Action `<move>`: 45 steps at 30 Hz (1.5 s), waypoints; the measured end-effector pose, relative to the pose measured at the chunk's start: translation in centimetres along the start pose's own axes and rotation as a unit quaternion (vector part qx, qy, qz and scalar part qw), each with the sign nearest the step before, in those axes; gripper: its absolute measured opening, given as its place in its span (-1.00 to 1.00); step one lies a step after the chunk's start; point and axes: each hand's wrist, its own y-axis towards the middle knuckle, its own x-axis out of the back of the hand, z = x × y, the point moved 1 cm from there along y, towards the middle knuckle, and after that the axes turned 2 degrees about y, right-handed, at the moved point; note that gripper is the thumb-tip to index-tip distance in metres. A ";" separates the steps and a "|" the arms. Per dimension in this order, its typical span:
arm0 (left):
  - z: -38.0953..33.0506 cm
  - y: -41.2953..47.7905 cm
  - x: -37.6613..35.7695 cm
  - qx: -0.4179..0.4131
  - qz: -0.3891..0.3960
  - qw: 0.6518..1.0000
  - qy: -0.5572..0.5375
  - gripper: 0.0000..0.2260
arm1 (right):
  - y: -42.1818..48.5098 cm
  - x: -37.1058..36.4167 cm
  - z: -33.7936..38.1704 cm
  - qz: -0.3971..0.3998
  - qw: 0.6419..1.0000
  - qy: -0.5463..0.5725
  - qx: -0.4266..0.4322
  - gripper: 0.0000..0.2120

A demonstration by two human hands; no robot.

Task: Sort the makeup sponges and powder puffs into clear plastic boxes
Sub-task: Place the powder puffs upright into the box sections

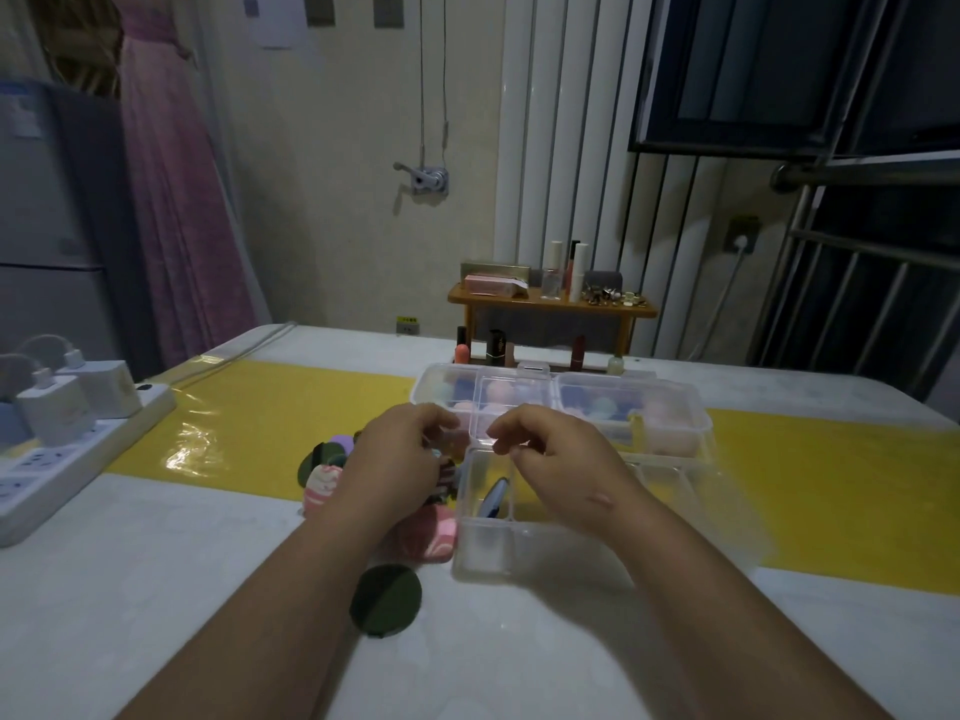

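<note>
Above the white desk [156, 563], left hand [400, 454] is reaching into the coloured puff pile [324, 485], likely picking one. Right hand [550, 459] is hovering over the near clear plastic box [519, 553]. I cannot tell whether either is grasping anything.

A home room: fridge [47, 226], hanging pink dress [171, 200], barred window [852, 298], small wooden shelf [550, 305] of cosmetics.

Loose pile just left of and under the left hand [402, 449]: a pink-and-white striped puff [322, 488], a purple puff [343, 445], and a pink square puff [428, 537] by the wrist. A dark green round puff [385, 600] lies flat beside that forearm. Under the right hand [545, 459] there's an open clear box [519, 553] with a dark puff [493, 504] standing on edge inside. Just past both hands, two more clear boxes [675, 407] hold pink and teal sponges [602, 407].
</note>
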 end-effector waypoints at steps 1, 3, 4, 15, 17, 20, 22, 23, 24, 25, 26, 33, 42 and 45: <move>0.1 0.0 -0.2 -0.004 0.029 0.999 0.019 -0.63 | 0.0 0.0 0.0 -0.001 1.000 -0.001 0.000 -0.68; 0.1 0.0 -0.5 -0.034 0.065 0.996 0.044 -0.71 | 0.0 0.0 0.0 -0.003 1.000 0.002 -0.001 -0.68; 0.1 -0.1 -0.5 -0.049 0.071 0.995 0.054 -0.79 | 0.1 0.0 -0.1 -0.005 1.000 0.005 -0.002 -0.68; 0.7 0.2 -1.1 -0.097 0.055 0.987 0.119 -0.87 | 0.0 -0.1 -0.2 -0.004 1.000 0.004 -0.007 -0.70; 0.6 0.2 -1.0 -0.091 0.037 0.988 0.121 -0.85 | 0.0 -0.1 -0.1 -0.003 1.000 0.005 -0.006 -0.70; 0.5 0.2 -1.0 -0.088 0.048 0.987 0.122 -0.85 | 0.0 -0.1 0.0 -0.003 1.000 0.004 -0.007 -0.70; 0.6 0.2 -1.0 -0.088 0.060 0.987 0.119 -0.86 | 0.0 -0.1 0.0 -0.003 1.000 0.002 -0.006 -0.70; 0.6 0.2 -1.0 -0.093 0.064 0.986 0.122 -0.87 | 0.0 0.0 0.0 -0.003 1.000 0.002 -0.005 -0.70; 0.7 0.2 -1.0 -0.097 0.068 0.985 0.124 -0.87 | 0.0 -0.1 0.0 -0.003 1.000 0.002 -0.004 -0.70; 0.7 0.2 -1.0 -0.099 0.072 0.985 0.124 -0.88 | 0.0 -0.1 0.0 -0.004 1.000 0.002 -0.004 -0.70; 0.7 0.2 -1.0 -0.100 0.072 0.985 0.123 -0.88 | 0.0 -0.1 0.0 -0.004 1.000 0.002 -0.004 -0.70; 0.0 -0.1 -0.7 -0.085 0.031 0.991 0.098 -0.87 | -0.1 -0.1 0.1 -0.004 1.000 0.004 -0.007 -0.70; -0.7 -0.2 1.8 0.028 -0.067 0.996 0.058 -0.95 | -0.1 0.1 0.2 -0.010 1.000 -0.001 -0.011 -0.71; -0.7 -0.1 2.0 0.049 -0.079 0.995 -0.025 -0.96 | -0.1 0.1 0.4 -0.015 1.000 -0.010 -0.007 -0.70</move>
